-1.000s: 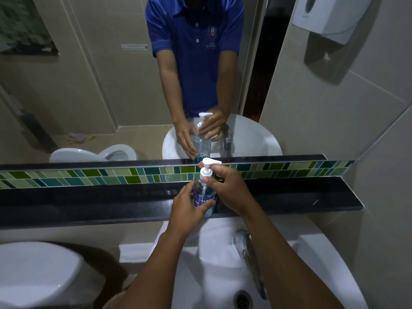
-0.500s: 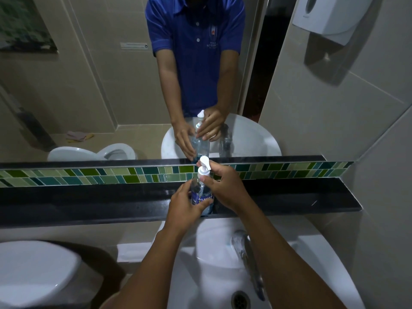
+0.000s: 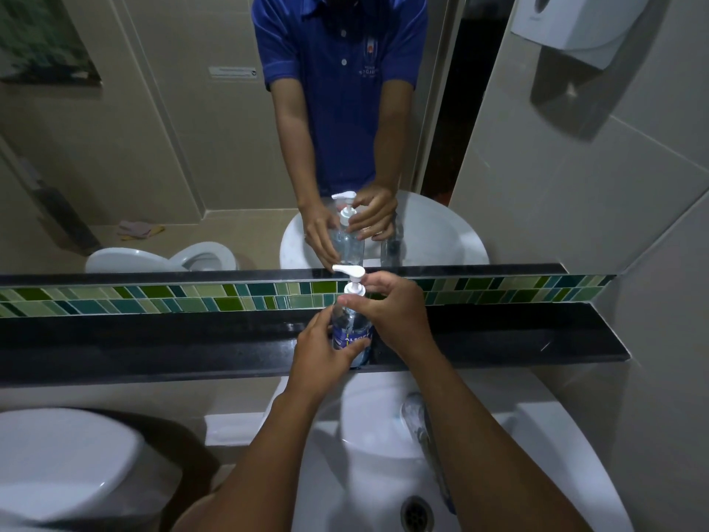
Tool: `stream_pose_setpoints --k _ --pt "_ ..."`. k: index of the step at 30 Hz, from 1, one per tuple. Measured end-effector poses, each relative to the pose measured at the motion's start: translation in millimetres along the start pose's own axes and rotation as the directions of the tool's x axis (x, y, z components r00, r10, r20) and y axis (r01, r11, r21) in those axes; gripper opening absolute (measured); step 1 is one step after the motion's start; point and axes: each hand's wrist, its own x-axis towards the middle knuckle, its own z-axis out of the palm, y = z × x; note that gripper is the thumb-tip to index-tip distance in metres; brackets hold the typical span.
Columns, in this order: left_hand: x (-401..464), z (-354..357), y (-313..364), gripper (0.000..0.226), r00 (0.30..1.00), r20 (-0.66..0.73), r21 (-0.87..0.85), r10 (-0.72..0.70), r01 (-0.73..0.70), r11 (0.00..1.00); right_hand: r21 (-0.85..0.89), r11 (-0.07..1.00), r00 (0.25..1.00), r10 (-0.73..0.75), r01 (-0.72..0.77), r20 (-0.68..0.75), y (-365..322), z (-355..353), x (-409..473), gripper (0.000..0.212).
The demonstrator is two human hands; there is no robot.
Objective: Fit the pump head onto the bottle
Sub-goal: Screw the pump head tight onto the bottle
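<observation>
A clear bottle (image 3: 350, 327) with a blue label stands upright on the black ledge (image 3: 153, 343) under the mirror. My left hand (image 3: 321, 349) wraps its lower body from the left. The white pump head (image 3: 352, 279) sits on the bottle's neck, its spout pointing left. My right hand (image 3: 387, 309) holds the pump's collar from the right with fingertips and thumb. The neck joint is partly hidden by my fingers.
A white basin (image 3: 537, 455) with a chrome tap (image 3: 416, 416) and drain (image 3: 416, 514) lies below the ledge. A white toilet tank lid (image 3: 65, 462) is at lower left. The mirror (image 3: 192, 147) reflects everything. A paper dispenser (image 3: 568, 21) hangs on the right wall.
The pump's spout has turned from pointing right, through facing me, to pointing left under my right hand. The bottle stays in place in my left hand.
</observation>
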Motion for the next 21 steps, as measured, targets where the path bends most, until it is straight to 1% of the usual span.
stream_pose_setpoints --k 1,2,3,5,6,8,10,11,12,14,16,18,21 --pt "0.2 0.1 -0.3 0.073 1.000 0.001 0.001 -0.001 0.001 1.000 -0.045 0.999 1.000 0.000 -0.001 -0.007 -0.7 0.2 1.0 0.036" --pt "0.5 0.1 -0.4 0.073 1.000 0.002 0.001 0.003 -0.003 1.000 -0.073 0.997 1.000 -0.004 0.006 0.019 -0.9 -0.1 1.5 0.037" --pt "0.5 -0.2 -0.5 0.073 1.000 0.005 0.001 0.006 -0.006 1.000 -0.056 0.998 0.997 -0.008 0.012 0.080 -0.3 -1.6 1.5 0.037" --pt "0.5 -0.9 -0.1 0.071 1.000 0.012 -0.003 0.007 -0.007 1.000 0.031 0.999 0.980 -0.016 0.010 0.198 1.1 -4.6 0.3 0.043" --pt "0.7 -0.9 -0.4 0.069 1.000 0.013 -0.010 0.004 -0.004 1.000 0.057 0.998 0.976 -0.027 0.015 0.216 2.5 -5.5 -0.4 0.044" --pt "0.5 -0.4 0.1 0.068 1.000 0.021 -0.022 0.000 0.001 1.000 0.043 0.999 0.986 -0.040 0.033 0.159 4.1 -4.6 -1.7 0.040" --pt "-0.5 0.6 1.7 0.069 0.999 0.039 -0.017 0.004 -0.004 1.000 -0.034 0.999 0.997 -0.036 0.039 0.075 4.3 -1.9 -1.6 0.037" --pt "-1.1 1.4 2.5 0.069 0.999 0.047 -0.016 0.007 -0.006 1.000 -0.052 0.998 0.997 -0.030 0.033 0.068 5.1 -2.1 -0.5 0.038" --pt "-1.7 2.4 3.2 0.069 0.999 0.048 -0.014 0.008 -0.008 1.000 -0.027 0.999 0.995 -0.024 0.027 0.095 5.9 -3.3 0.0 0.038" --pt "-2.7 3.3 4.8 0.066 0.999 0.047 -0.015 0.003 -0.002 1.000 0.053 0.999 0.980 -0.013 0.003 0.198 7.1 -7.4 0.4 0.039" --pt "-2.3 3.4 4.8 0.063 0.999 0.045 -0.020 -0.001 0.002 1.000 0.034 0.999 0.970 -0.019 0.011 0.243 7.0 -11.8 1.6 0.038" --pt "-1.3 3.3 5.0 0.063 0.999 0.043 -0.018 0.000 0.001 1.000 -0.003 0.999 0.972 -0.047 0.049 0.230 7.6 -12.4 1.8 0.035" --pt "0.4 6.1 5.3 0.064 1.000 0.028 -0.012 -0.009 0.009 1.000 -0.058 0.993 0.987 -0.094 0.102 0.133 8.4 -6.7 0.8 0.036"
